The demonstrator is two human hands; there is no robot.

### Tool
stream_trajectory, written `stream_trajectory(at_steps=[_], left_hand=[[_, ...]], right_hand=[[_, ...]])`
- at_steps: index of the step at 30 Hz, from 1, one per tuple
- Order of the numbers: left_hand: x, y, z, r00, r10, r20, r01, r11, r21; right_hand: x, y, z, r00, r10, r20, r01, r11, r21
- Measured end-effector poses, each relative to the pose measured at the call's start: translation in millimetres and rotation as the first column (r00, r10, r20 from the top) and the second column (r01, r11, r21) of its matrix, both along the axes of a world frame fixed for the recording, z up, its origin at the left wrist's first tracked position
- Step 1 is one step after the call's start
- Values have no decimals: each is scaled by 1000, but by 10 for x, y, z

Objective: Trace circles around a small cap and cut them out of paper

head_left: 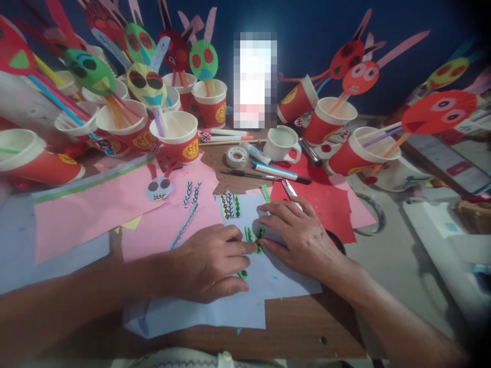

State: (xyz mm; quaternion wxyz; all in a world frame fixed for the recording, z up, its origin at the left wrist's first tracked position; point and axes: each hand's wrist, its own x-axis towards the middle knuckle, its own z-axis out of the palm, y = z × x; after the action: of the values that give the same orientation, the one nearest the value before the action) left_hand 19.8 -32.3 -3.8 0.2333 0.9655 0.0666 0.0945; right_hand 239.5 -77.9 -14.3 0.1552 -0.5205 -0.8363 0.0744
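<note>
My left hand (215,263) lies over light blue paper (289,278), its fingers stretched out and apart. Its fingertips touch small green strips (249,235) with black drawn patterns; another green piece (243,274) peeks out between the fingers. Opposite it, my right hand (293,232) rests flat with fingers spread, its thumb tip at the same green strips. Just above them lies a group of patterned strips (230,205) in yellow, white and green. White-and-dark scissors blades (290,189) show beyond my right fingers; the hand hides what lies beneath it. Neither hand visibly grips anything.
Red paper cups (186,138) holding painted faces on sticks stand left and right. Pink paper (92,214) and red paper (337,209) cover parts of the table. Behind are a tape roll (237,157), a white mug (282,143), pens (282,173) and a bright blurred screen (253,76).
</note>
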Motion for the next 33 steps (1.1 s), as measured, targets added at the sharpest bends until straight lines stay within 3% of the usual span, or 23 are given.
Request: stream_trajectory(at_steps=[33], left_hand=[[-15, 3, -52, 1000, -19, 13, 19, 1000, 23]], right_hand=[[-7, -4, -24, 1000, -2, 13, 2, 1000, 5]])
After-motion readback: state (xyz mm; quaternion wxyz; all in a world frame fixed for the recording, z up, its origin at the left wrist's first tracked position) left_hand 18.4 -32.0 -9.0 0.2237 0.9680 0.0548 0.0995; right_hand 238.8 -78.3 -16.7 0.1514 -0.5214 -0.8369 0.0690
